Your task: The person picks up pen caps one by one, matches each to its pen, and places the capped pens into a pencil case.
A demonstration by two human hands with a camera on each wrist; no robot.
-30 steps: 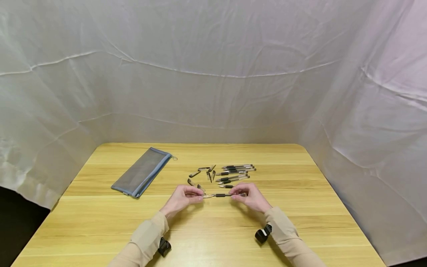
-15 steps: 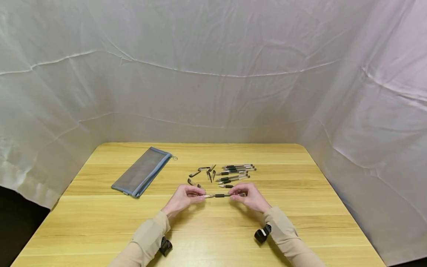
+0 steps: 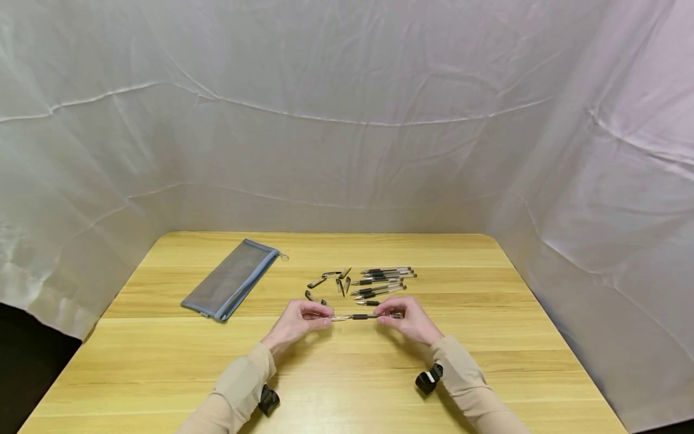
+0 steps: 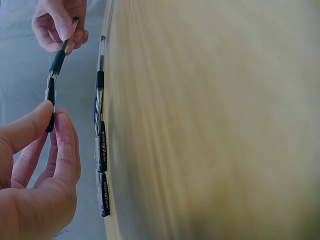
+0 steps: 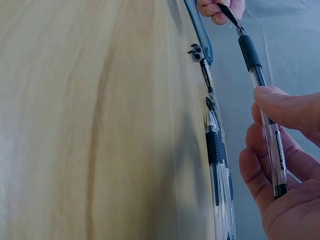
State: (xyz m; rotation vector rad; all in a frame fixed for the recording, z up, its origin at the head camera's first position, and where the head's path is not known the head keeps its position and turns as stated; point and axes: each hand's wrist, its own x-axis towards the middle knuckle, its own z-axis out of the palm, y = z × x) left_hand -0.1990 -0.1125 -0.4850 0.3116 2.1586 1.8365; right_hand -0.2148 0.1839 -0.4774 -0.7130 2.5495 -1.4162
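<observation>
Out over the front half of the table, my right hand (image 3: 409,320) holds a clear-barrelled gel pen (image 5: 250,52) by its barrel, thumb on one side and fingers on the other. The pen's dark rubber grip and tip point left. Facing it, my left hand (image 3: 297,322) pinches a clear pen cap with a black clip (image 4: 50,95) between thumb and fingertips. Cap and pen lie in one line, the tip right at the cap's mouth. Just beyond the hands lie several loose pen caps (image 3: 329,275) and, to their right, several uncapped gel pens (image 3: 386,271) roughly side by side.
A grey mesh zip pouch (image 3: 228,280) with blue edging lies flat at the left of the wooden table (image 3: 347,386). Pale fabric (image 3: 347,120) hangs round the back and sides. Each wrist carries a small black camera.
The pen in my right hand has shifted slightly left, then slightly right again. My left hand with the cap has edged a little right. Both grips stay the same.
</observation>
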